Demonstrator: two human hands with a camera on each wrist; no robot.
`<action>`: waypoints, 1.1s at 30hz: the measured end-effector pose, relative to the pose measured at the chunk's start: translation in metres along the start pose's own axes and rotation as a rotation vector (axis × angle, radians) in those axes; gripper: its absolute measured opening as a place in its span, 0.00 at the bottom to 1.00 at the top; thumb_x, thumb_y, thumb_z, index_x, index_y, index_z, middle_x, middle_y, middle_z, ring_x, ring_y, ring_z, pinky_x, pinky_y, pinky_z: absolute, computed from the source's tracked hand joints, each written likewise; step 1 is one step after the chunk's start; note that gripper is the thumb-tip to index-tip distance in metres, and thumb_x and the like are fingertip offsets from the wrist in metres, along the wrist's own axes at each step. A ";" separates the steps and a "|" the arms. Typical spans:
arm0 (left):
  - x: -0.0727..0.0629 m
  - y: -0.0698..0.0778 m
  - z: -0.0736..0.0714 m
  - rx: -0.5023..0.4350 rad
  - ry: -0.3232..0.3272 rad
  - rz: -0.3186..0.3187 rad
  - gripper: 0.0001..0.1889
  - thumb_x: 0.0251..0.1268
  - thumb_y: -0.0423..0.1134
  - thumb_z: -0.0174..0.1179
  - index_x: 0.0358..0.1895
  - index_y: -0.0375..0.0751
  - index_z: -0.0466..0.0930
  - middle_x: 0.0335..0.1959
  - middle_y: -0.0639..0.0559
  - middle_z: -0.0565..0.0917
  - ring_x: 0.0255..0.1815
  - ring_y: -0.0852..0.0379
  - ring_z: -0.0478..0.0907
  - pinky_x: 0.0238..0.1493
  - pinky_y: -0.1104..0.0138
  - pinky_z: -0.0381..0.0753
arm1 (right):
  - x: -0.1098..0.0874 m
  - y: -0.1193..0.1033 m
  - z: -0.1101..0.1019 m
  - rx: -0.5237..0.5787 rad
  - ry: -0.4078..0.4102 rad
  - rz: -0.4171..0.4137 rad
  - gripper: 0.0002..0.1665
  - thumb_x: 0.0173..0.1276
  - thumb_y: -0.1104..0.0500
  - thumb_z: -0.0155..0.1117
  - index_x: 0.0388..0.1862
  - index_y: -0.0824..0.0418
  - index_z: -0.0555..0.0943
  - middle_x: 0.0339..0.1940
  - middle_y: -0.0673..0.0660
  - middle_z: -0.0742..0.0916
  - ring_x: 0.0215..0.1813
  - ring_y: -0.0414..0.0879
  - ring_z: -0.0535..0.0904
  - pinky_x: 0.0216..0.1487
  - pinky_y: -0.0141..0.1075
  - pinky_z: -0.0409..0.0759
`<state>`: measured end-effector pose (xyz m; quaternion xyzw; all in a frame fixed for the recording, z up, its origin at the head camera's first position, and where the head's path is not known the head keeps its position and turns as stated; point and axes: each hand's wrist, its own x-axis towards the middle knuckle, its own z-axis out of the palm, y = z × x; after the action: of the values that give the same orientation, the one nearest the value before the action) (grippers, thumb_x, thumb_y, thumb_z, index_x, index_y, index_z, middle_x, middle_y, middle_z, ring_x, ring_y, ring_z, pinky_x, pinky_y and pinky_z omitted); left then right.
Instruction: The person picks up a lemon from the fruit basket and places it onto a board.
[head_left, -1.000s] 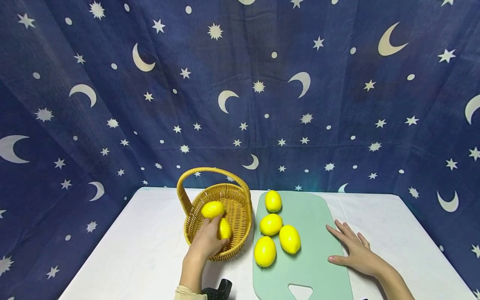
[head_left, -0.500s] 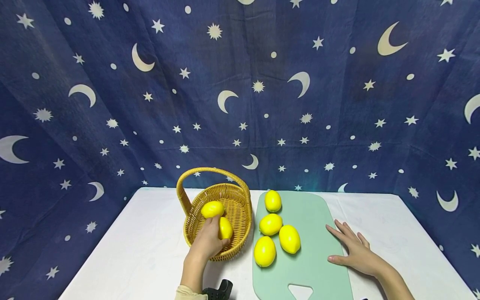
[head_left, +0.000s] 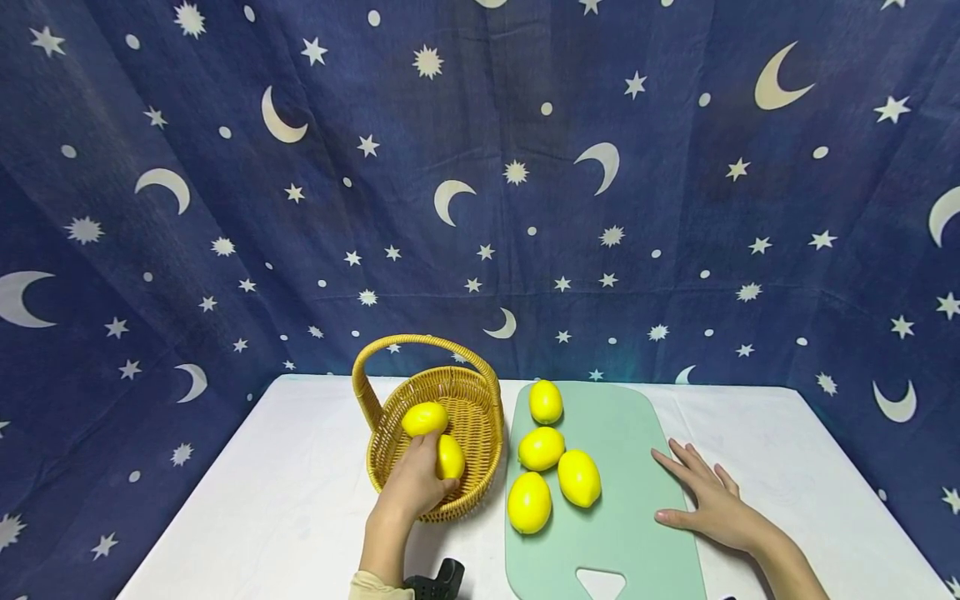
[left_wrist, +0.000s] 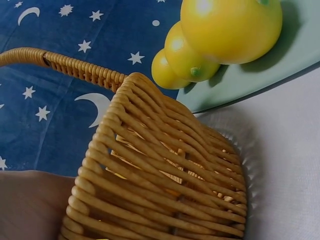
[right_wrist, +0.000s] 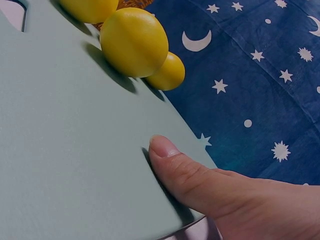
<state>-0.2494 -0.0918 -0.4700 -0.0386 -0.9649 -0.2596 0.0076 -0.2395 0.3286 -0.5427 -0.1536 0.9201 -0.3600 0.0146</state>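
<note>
Inside a wicker basket (head_left: 476, 417) with an arched handle, my left hand (head_left: 412, 479) holds a lemon (head_left: 451, 457) between thumb and fingers. A second lemon (head_left: 425, 418) lies just beyond the fingertips in the basket. From the left wrist, the basket's woven wall (left_wrist: 165, 165) hides most of this hand. My right hand (head_left: 712, 504) lies with spread fingers at the right edge of a pale green cutting board (head_left: 637, 433). Its thumb (right_wrist: 175, 162) reaches over the board in the right wrist view.
Several lemons stand along the board's left side, the nearest lemon (head_left: 529, 502) close to the basket. The board has a handle cutout (head_left: 602, 582) at its near end. A white cloth (head_left: 255, 500) covers the table, and a dark blue star-and-moon curtain (head_left: 525, 125) hangs behind.
The lemon in my left hand has shifted slightly to the right, with more of it showing. Both hands have stayed almost where they were.
</note>
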 end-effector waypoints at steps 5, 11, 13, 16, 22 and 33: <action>0.000 0.000 0.000 0.003 0.007 0.004 0.42 0.44 0.37 0.74 0.66 0.34 0.65 0.56 0.35 0.75 0.55 0.42 0.75 0.57 0.49 0.74 | 0.000 0.000 0.000 0.001 0.001 -0.002 0.49 0.53 0.43 0.71 0.71 0.59 0.64 0.74 0.72 0.56 0.76 0.69 0.40 0.69 0.65 0.25; -0.001 0.001 -0.002 0.005 0.014 0.013 0.41 0.43 0.37 0.74 0.65 0.34 0.66 0.55 0.36 0.76 0.54 0.42 0.75 0.57 0.50 0.75 | 0.001 0.000 -0.001 0.005 -0.010 0.011 0.50 0.53 0.43 0.71 0.71 0.60 0.64 0.75 0.72 0.55 0.74 0.73 0.41 0.69 0.65 0.23; -0.002 0.001 -0.003 0.005 0.009 0.013 0.42 0.43 0.37 0.74 0.66 0.34 0.66 0.56 0.36 0.75 0.54 0.42 0.75 0.57 0.49 0.75 | 0.001 0.000 -0.001 0.002 -0.009 0.008 0.50 0.53 0.43 0.71 0.71 0.60 0.64 0.74 0.72 0.55 0.74 0.73 0.41 0.69 0.65 0.23; -0.002 0.003 -0.005 0.006 0.000 0.012 0.42 0.44 0.37 0.74 0.66 0.34 0.65 0.57 0.35 0.75 0.55 0.41 0.75 0.58 0.48 0.74 | 0.001 0.000 -0.001 0.000 -0.006 0.003 0.50 0.53 0.43 0.71 0.71 0.59 0.64 0.74 0.72 0.55 0.74 0.73 0.41 0.69 0.65 0.23; -0.004 0.005 -0.010 0.009 -0.013 0.019 0.42 0.43 0.37 0.74 0.67 0.34 0.65 0.59 0.35 0.74 0.56 0.41 0.74 0.59 0.48 0.74 | 0.001 0.001 -0.001 0.002 -0.006 0.002 0.50 0.53 0.43 0.71 0.71 0.59 0.64 0.74 0.72 0.55 0.74 0.73 0.41 0.69 0.64 0.23; -0.008 0.009 -0.019 0.007 -0.031 0.022 0.43 0.45 0.37 0.73 0.68 0.37 0.64 0.61 0.36 0.73 0.57 0.40 0.74 0.59 0.47 0.73 | 0.000 0.000 0.000 0.000 0.000 -0.005 0.50 0.53 0.43 0.71 0.71 0.60 0.64 0.74 0.72 0.56 0.75 0.70 0.40 0.69 0.65 0.24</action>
<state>-0.2405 -0.0938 -0.4494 -0.0533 -0.9654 -0.2554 -0.0044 -0.2400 0.3283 -0.5430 -0.1558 0.9196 -0.3603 0.0136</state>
